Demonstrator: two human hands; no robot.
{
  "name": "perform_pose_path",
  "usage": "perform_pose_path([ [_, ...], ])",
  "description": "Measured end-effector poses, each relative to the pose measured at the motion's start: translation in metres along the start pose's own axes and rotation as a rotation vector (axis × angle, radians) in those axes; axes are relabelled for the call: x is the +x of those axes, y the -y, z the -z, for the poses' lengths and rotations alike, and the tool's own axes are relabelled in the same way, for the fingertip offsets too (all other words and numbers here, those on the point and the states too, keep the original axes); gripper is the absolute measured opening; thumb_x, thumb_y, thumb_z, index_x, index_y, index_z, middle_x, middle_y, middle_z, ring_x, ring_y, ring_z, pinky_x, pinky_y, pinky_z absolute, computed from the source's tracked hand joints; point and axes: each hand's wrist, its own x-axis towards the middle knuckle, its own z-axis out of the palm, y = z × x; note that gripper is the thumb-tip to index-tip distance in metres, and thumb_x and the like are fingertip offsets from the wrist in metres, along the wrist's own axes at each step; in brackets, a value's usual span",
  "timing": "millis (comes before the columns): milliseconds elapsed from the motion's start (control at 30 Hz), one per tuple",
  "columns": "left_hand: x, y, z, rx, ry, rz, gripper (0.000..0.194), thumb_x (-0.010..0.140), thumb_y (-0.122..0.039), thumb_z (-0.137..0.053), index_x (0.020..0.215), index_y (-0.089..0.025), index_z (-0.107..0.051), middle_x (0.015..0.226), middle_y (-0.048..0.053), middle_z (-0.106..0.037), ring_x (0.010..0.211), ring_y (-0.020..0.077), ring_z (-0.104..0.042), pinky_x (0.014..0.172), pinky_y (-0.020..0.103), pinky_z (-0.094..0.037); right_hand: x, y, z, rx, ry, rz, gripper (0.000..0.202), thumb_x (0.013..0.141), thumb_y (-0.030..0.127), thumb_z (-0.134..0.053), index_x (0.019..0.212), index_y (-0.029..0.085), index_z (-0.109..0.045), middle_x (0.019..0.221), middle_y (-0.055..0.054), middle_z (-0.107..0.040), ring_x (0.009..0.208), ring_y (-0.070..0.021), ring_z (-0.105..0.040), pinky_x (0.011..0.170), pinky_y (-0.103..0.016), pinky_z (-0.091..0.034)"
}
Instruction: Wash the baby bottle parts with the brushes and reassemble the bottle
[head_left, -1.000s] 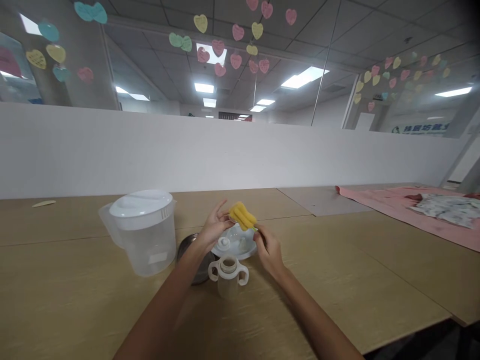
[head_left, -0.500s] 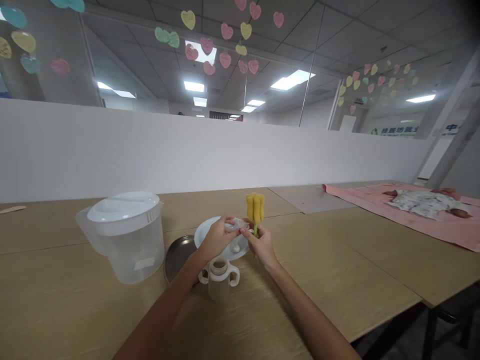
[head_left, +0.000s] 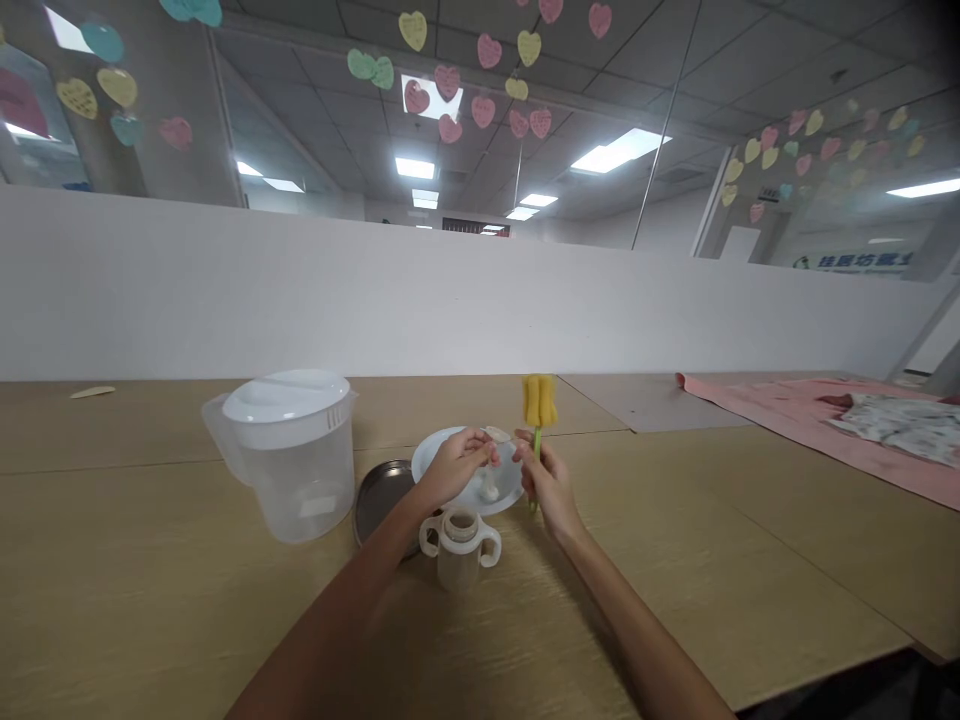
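A yellow sponge brush point(head_left: 540, 401) with a green handle stands upright in my right hand point(head_left: 549, 482), whose fingers are wrapped round the handle. My left hand point(head_left: 456, 466) is over the white bowl point(head_left: 431, 452), its fingertips pinched together; what they hold, if anything, is too small to tell. Inside the bowl lies a small whitish piece point(head_left: 489, 488), with a clear part near its far rim. In front of the bowl stands an open bottle point(head_left: 459, 560) with two white handles. A dark metal tray point(head_left: 381, 495) lies partly beneath my left forearm.
A clear plastic pitcher point(head_left: 304, 490) with a white lid stands on the left of the wooden table point(head_left: 165, 580). At the right, a pink cloth point(head_left: 795, 420) carries patterned fabric point(head_left: 900, 425). A white wall point(head_left: 375, 300) runs behind the table.
My hands have moved apart, the right one away with the brush. The clear part that was between my fingers is now over or in the bowl. The view has shifted, moving the scene rightward.
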Motion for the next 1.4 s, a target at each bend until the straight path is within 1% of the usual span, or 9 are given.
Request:
perform_pose_path([
  [100, -0.001, -0.008, 0.002, -0.084, -0.122, 0.066, 0.022, 0.075, -0.036, -0.061, 0.077, -0.014, -0.056, 0.069, 0.002, -0.062, 0.067, 0.0131, -0.060, 0.070, 0.026, -0.046, 0.000, -0.001, 0.005, -0.113, -0.029, 0.097, 0.046, 0.082, 0.054, -0.041, 0.092, 0.014, -0.062, 0.058, 0.004, -0.044, 0.049, -0.0083, -0.035, 0.046, -0.021, -0.029],
  [200, -0.003, -0.018, 0.003, -0.216, -0.217, 0.140, 0.021, 0.075, -0.033, -0.063, 0.079, -0.014, -0.056, 0.071, 0.003, -0.061, 0.067, 0.0134, -0.061, 0.071, 0.027, -0.048, -0.003, 0.000, 0.007, -0.312, -0.062, 0.294, 0.042, 0.086, 0.049, -0.038, 0.087, 0.016, -0.064, 0.068, 0.000, -0.052, 0.062, -0.0121, -0.046, 0.059, -0.024, -0.038],
  [367, -0.006, -0.030, 0.008, -0.366, -0.182, 0.194, 0.014, 0.075, -0.025, -0.063, 0.078, -0.012, -0.060, 0.078, 0.004, -0.061, 0.067, 0.0123, -0.061, 0.073, 0.029, -0.050, -0.004, 0.000, 0.008, -0.601, -0.053, 0.534, 0.037, 0.088, 0.042, -0.041, 0.103, 0.018, -0.065, 0.087, -0.007, -0.063, 0.084, -0.0176, -0.054, 0.077, -0.029, -0.042],
  [567, -0.006, -0.029, 0.013, -0.397, -0.156, 0.135, 0.019, 0.076, -0.031, -0.064, 0.074, -0.013, -0.062, 0.078, 0.004, -0.059, 0.078, 0.0142, -0.059, 0.079, 0.031, -0.049, -0.002, -0.006, 0.013, -0.721, -0.248, 0.497, 0.043, 0.089, 0.044, -0.037, 0.113, 0.017, -0.062, 0.092, -0.009, -0.069, 0.071, -0.0161, -0.060, 0.066, -0.026, -0.045],
  [733, -0.002, -0.028, 0.011, -0.600, -0.203, 0.192, 0.009, 0.080, -0.018, -0.057, 0.082, -0.013, -0.064, 0.090, 0.007, -0.064, 0.095, 0.0146, -0.058, 0.091, 0.029, -0.044, -0.008, -0.008, 0.010, -0.803, -0.103, 0.563, 0.040, 0.090, 0.040, -0.038, 0.115, 0.020, -0.061, 0.100, -0.009, -0.069, 0.069, -0.0141, -0.062, 0.064, -0.023, -0.044],
  [967, 0.001, -0.031, 0.016, -0.684, -0.280, 0.215, 0.010, 0.084, -0.019, -0.053, 0.078, -0.016, -0.060, 0.092, 0.006, -0.064, 0.094, 0.0145, -0.059, 0.088, 0.031, -0.047, -0.011, -0.009, 0.011, -0.814, -0.146, 0.620, 0.040, 0.091, 0.034, -0.034, 0.105, 0.016, -0.066, 0.083, -0.010, -0.070, 0.061, -0.0137, -0.059, 0.060, -0.024, -0.043],
  [1200, -0.001, -0.043, 0.023, -0.743, -0.268, 0.252, 0.014, 0.087, -0.019, -0.048, 0.084, -0.016, -0.061, 0.092, 0.005, -0.063, 0.096, 0.0146, -0.059, 0.085, 0.026, -0.047, -0.006, -0.009, 0.014, -1.011, 0.108, 0.729, 0.034, 0.089, 0.031, -0.040, 0.100, 0.017, -0.068, 0.067, -0.005, -0.066, 0.052, -0.0106, -0.052, 0.055, -0.022, -0.036],
  [1300, -0.002, -0.046, 0.029, -0.723, -0.285, 0.282, 0.017, 0.089, -0.020, -0.045, 0.087, -0.018, -0.061, 0.097, 0.004, -0.063, 0.098, 0.0137, -0.059, 0.085, 0.027, -0.046, -0.004, -0.008, 0.020, -1.012, 0.162, 0.771, 0.030, 0.086, 0.028, -0.041, 0.081, 0.016, -0.069, 0.059, -0.003, -0.061, 0.050, -0.0100, -0.049, 0.053, -0.022, -0.033],
  [1400, -0.003, -0.045, 0.030, -0.645, -0.246, 0.248, 0.016, 0.089, -0.021, -0.046, 0.087, -0.017, -0.061, 0.101, 0.005, -0.063, 0.099, 0.0148, -0.058, 0.082, 0.026, -0.047, -0.004, -0.007, 0.023, -0.994, 0.095, 0.792, 0.029, 0.081, 0.024, -0.040, 0.063, 0.016, -0.061, 0.050, -0.001, -0.053, 0.046, -0.0093, -0.042, 0.051, -0.022, -0.029],
])
